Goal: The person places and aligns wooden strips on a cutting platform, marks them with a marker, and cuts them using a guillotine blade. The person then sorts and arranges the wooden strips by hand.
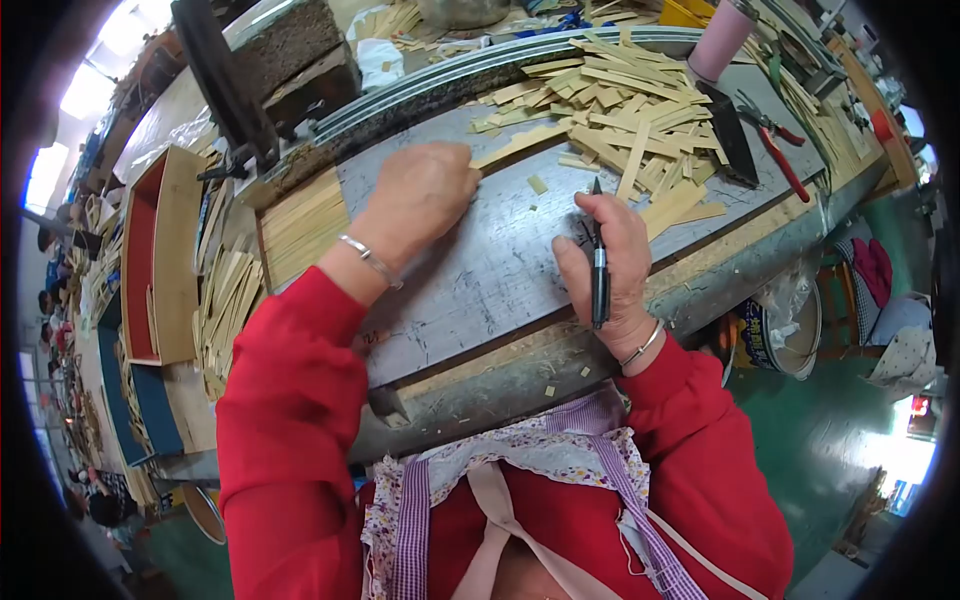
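Note:
My left hand (425, 193) is closed at the near end of a thin bamboo strip (522, 144), its fingertips partly hidden from view. That strip reaches right toward a loose pile of bamboo strips (645, 105) on the grey board (490, 275). In my right hand (622, 255) is a black pen (600, 270), held upright between thumb and fingers above the board. Small bamboo offcuts (538, 185) lie between my hands. Left of the board's middle, strips are laid side by side in a flat row (305, 230).
A metal rail (480, 70) runs behind the board. Red-handled pliers (785, 160), a black blade-like piece (730, 135) and a pink bottle (722, 42) are at the right. A wooden box (178, 255) stands left. Buckets (790, 335) are on the floor.

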Demonstrator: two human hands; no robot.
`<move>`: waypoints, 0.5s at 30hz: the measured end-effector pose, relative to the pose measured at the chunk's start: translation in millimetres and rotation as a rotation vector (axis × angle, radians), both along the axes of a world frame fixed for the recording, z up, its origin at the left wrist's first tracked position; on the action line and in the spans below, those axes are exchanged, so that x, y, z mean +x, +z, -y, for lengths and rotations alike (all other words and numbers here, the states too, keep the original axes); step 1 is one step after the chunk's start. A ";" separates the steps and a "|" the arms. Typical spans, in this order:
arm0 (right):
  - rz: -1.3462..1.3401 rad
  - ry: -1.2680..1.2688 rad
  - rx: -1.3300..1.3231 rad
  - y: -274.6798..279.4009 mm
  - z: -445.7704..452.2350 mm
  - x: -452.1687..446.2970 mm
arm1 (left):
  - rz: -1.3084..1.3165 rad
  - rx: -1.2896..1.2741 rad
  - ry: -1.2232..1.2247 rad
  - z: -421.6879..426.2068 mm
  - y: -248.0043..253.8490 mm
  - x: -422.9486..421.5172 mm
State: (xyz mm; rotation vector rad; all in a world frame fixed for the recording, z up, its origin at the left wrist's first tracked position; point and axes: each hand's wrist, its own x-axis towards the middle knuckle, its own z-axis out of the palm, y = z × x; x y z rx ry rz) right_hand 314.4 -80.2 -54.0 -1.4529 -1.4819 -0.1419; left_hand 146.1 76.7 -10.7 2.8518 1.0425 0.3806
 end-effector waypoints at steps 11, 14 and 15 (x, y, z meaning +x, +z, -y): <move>0.059 -0.044 -0.036 -11.3 -1.0 0.5 | -0.019 -0.437 0.175 63.7 40.2 -175.1; 0.040 -0.035 -0.022 -12.9 -1.8 -0.9 | -0.080 -0.426 0.271 64.6 43.1 -198.1; 0.035 -0.035 -0.013 -13.6 -1.9 -0.5 | -0.085 -0.357 0.278 66.8 47.6 -199.2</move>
